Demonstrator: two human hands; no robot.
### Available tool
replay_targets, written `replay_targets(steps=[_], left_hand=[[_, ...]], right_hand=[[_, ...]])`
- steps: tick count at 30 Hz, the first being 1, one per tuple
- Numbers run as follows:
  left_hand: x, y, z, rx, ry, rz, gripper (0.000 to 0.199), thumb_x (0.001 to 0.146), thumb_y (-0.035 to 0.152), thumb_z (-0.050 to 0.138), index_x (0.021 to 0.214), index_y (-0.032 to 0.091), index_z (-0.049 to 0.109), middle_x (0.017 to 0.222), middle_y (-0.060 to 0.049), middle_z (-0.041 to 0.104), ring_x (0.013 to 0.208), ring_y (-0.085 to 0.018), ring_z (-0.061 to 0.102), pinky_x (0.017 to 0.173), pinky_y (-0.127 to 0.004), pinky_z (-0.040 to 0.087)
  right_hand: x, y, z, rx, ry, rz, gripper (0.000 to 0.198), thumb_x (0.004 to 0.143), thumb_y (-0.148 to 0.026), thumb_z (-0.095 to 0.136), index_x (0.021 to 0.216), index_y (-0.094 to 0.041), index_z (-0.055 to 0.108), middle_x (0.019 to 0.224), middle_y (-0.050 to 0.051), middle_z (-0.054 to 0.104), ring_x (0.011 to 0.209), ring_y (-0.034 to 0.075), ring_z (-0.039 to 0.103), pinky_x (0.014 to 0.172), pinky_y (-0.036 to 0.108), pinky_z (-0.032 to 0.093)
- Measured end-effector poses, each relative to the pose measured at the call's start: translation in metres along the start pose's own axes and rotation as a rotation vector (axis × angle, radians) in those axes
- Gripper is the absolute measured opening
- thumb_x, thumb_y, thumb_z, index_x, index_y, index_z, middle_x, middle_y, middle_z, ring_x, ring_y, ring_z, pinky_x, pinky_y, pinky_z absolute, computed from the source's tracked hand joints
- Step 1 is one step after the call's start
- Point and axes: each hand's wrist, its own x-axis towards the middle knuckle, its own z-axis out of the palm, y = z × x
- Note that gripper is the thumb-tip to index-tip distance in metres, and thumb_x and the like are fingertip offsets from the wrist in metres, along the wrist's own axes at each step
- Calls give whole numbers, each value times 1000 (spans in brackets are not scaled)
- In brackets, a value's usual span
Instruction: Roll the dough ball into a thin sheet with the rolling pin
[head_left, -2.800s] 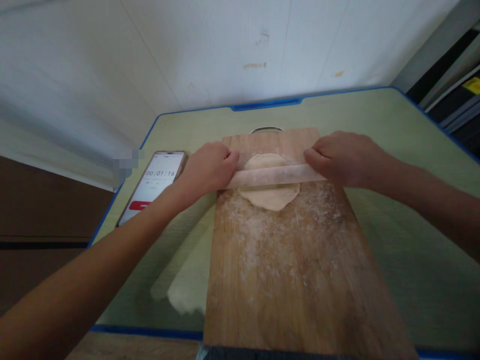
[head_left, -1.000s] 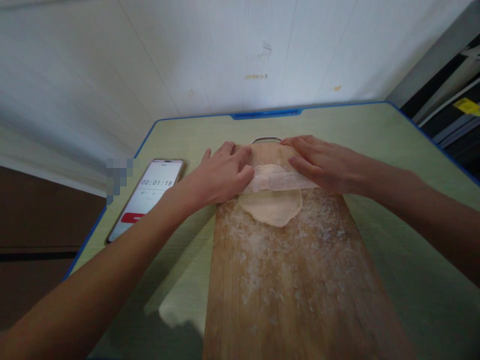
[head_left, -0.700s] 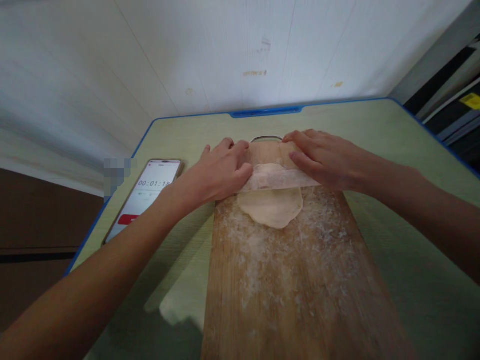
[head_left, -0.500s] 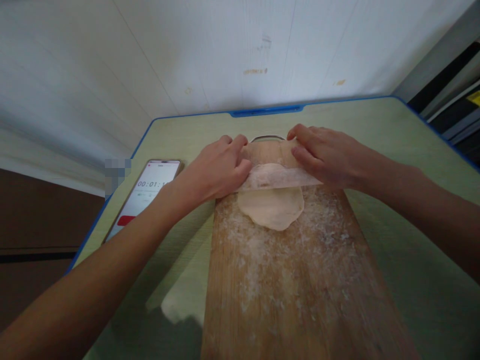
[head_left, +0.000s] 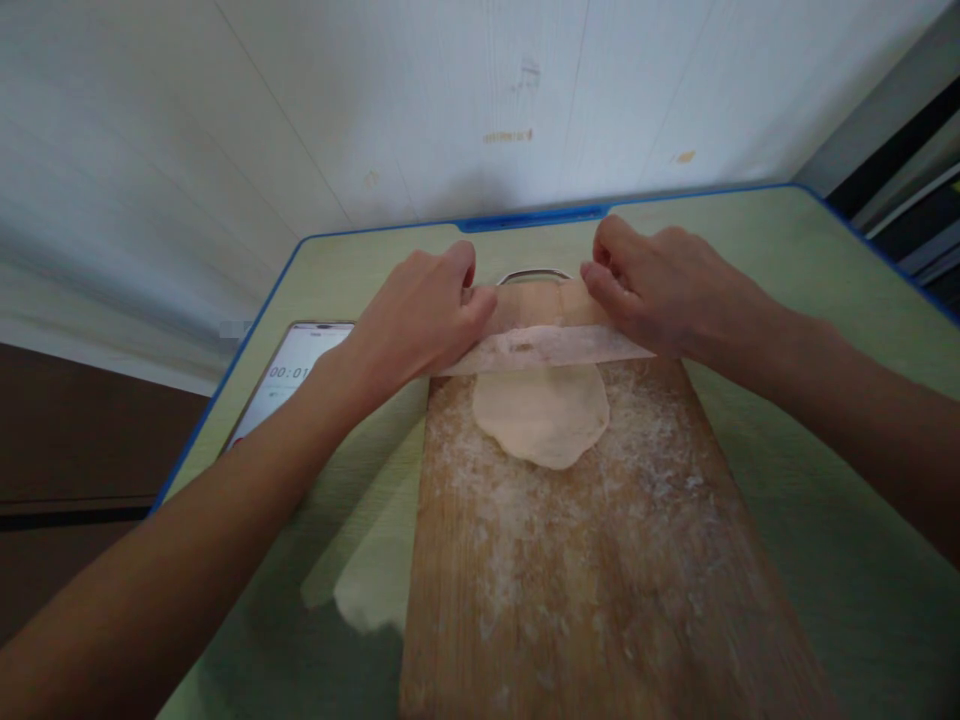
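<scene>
Grips (head_left: 429,312) (head_left: 664,285) atop the rolling pin (head_left: 555,346)

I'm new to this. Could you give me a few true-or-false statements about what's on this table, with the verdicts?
1. The rolling pin lies crosswise over the wooden board. True.
2. The phone lies to the right of the board. False: the phone is to its left.
3. Most of the dough in view is on the near side of the rolling pin. True.
4. Only one hand is at the rolling pin. False: the left hand is at one end and the right hand at the other.
5. White powder is scattered on the board. True.
6. The metal handle is at the board's near end. False: it is at the far end.
</scene>
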Motion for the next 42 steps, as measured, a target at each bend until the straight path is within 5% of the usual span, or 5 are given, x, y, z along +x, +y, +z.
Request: replay_targets(steps=[12, 24, 30, 36, 42], left_hand=[[15, -8, 6, -86, 118, -9, 28, 84, 24, 37, 81, 18, 63, 87, -9, 69, 85, -23, 62, 74, -35, 43], [-34, 10, 10, 11, 76, 30, 32, 89, 24, 31, 98, 14, 61, 91, -12, 70, 80, -24, 64, 67, -35, 46], [-70, 23, 10, 81, 25, 85, 38, 93, 26, 23, 99, 14, 59, 97, -13, 69, 84, -27, 66, 71, -38, 49], [-70, 20, 12, -15, 13, 130, 42, 95, 25, 21, 111, 12, 58, 113, -14, 66, 103, -27, 63, 87, -39, 49], [-64, 17, 14, 5, 22, 100, 39, 95, 27, 23, 103, 14, 59, 107, -12, 68, 95, -25, 65, 82, -37, 50]], right_hand=[[14, 4, -1, 6, 23, -17, 45, 95, -31, 27, 85, -12, 66, 86, 17, 70, 83, 28, 65, 70, 39, 43], [-34, -10, -1, -3, -16, 44, 44, 96, -40, 22, 97, -19, 60, 85, 12, 71, 67, 25, 63, 49, 33, 28], [-72, -25, -3, -42, 39, -22, 45, 97, -36, 20, 94, -19, 62, 87, 12, 72, 73, 25, 65, 58, 34, 37], [-76, -17, 0, 27, 45, -87, 52, 97, -39, 18, 105, -17, 63, 100, 14, 72, 89, 30, 66, 68, 38, 43], [-67, -17, 2, -17, 33, -44, 54, 97, -41, 18, 111, -16, 63, 99, 14, 72, 85, 29, 67, 62, 37, 44]])
